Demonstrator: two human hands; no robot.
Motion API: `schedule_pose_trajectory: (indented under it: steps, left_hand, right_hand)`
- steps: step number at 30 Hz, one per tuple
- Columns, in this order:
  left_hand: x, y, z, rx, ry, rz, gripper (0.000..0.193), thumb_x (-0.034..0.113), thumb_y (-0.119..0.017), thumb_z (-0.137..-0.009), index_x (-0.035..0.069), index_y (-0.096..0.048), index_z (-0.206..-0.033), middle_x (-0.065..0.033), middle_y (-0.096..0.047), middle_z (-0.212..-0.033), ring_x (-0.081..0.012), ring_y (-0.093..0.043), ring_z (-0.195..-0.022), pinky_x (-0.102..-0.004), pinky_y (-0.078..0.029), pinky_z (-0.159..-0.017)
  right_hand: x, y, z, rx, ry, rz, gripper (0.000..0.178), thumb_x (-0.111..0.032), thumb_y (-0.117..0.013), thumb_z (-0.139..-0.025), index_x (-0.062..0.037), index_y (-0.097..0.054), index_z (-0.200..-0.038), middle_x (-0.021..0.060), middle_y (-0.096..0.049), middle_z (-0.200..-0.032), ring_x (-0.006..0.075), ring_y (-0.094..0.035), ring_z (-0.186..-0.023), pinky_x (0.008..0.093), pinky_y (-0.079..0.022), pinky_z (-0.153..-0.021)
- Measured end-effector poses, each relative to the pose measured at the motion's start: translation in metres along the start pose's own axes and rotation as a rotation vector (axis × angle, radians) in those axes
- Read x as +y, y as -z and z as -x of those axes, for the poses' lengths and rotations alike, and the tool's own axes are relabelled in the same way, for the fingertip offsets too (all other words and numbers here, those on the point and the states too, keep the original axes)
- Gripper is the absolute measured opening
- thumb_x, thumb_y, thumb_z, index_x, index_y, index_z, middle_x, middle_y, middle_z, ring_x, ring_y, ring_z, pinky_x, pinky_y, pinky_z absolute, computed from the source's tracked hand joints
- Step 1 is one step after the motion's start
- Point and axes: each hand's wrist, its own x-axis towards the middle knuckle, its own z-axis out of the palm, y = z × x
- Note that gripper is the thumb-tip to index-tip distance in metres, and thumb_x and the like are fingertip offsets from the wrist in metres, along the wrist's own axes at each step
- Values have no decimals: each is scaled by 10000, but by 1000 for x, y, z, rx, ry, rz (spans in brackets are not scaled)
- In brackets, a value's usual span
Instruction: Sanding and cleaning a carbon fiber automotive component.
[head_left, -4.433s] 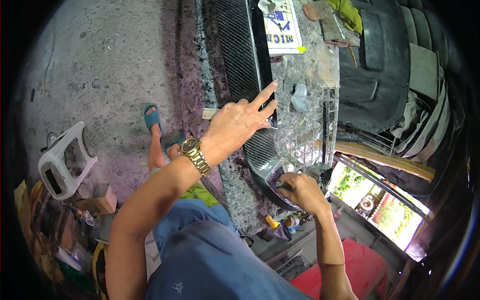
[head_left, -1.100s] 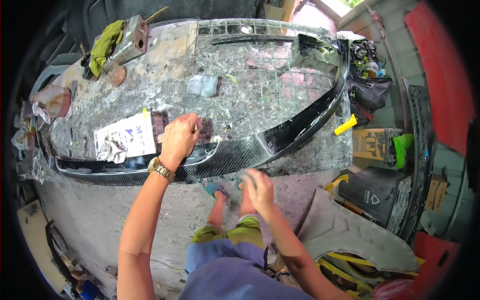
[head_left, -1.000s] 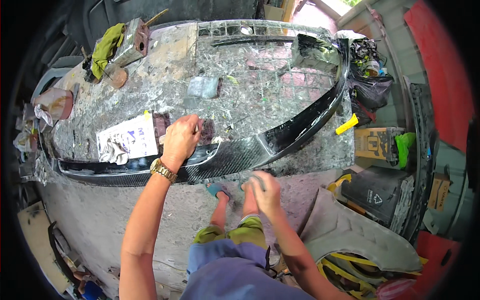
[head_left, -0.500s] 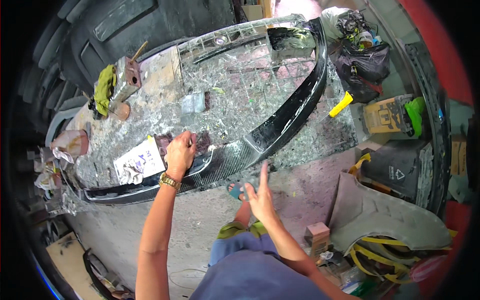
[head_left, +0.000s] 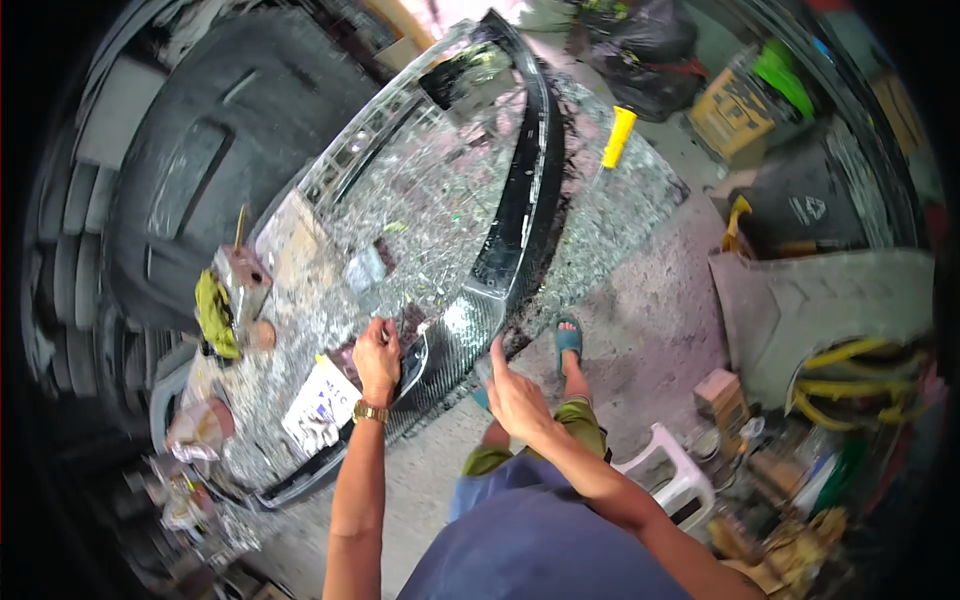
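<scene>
A long curved black bumper lip (head_left: 470, 318) with a carbon-fibre weave lies along the near edge of a stained worktop (head_left: 420, 250). Over its inner edge, my left hand (head_left: 377, 360) is closed, wearing a gold watch; what its fingers hold, if anything, is hidden. My right hand (head_left: 518, 398) is at the outer edge of the lip, index finger stretched along it. A small grey piece (head_left: 486, 368) shows between its thumb and curled fingers. Beside my left hand lies a white sheet (head_left: 318, 402) with handwriting and a crumpled white cloth on it.
A yellow-handled tool (head_left: 619, 137) lies at the worktop's right. A box-shaped metal block (head_left: 243, 278) and a yellow-green cloth (head_left: 213, 312) sit at the left. On the floor are a white plastic stool (head_left: 665, 470), a grey panel (head_left: 830, 300) and a cardboard box (head_left: 735, 110).
The view has turned, so the worktop and lip now slant more steeply. My right hand has come up to the lip's outer edge. My left hand stays over the inner edge.
</scene>
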Motion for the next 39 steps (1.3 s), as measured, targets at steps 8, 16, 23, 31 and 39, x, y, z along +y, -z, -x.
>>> schedule_pose_trajectory:
  steps: [8, 16, 23, 31, 39]
  left_hand:
    - [-11, -14, -3, 49, -128, 84, 322, 257, -613, -948, -21, -594, -789, -181, -487, -535, -231, -397, -466, -403, -343, -489]
    - [-20, -6, -2, -18, -109, 174, 316, 252, -595, -955, -19, -609, -792, -177, -587, -575, -313, -565, -505, -418, -414, -529]
    - [-24, -14, -5, 20, -153, 126, 341, 262, -597, -952, -22, -598, -764, -177, -542, -548, -281, -461, -453, -430, -353, -499]
    - [-22, -13, -5, 21, -136, 198, 334, 250, -612, -946, -34, -600, -772, -151, -516, -526, -185, -425, -445, -381, -336, -472]
    - [-22, -11, -5, 12, -99, 174, 297, 228, -619, -940, -30, -614, -791, -169, -538, -545, -207, -468, -447, -379, -357, -480]
  right_hand:
    - [14, -9, -24, 733, -225, -216, 200, -139, -547, -945, 30, -587, -1043, 247, -608, -675, 429, -615, -631, 492, -455, -548]
    - [-13, -27, 12, 458, -207, -65, 366, -78, -520, -913, 76, -482, -1243, 240, -646, -749, 401, -651, -652, 493, -519, -574]
    - [17, -75, 43, 229, 41, -145, 263, -107, -530, -909, -24, -586, -1152, 229, -663, -835, 406, -658, -732, 494, -520, -634]
    - [25, 26, -11, 533, -133, -436, 248, -206, -668, -904, -36, -561, -1049, 217, -669, -880, 420, -649, -822, 446, -498, -658]
    - [22, 31, -35, 395, 216, -1, 182, -204, -652, -900, -75, -544, -970, 117, -627, -805, 346, -654, -733, 455, -517, -638]
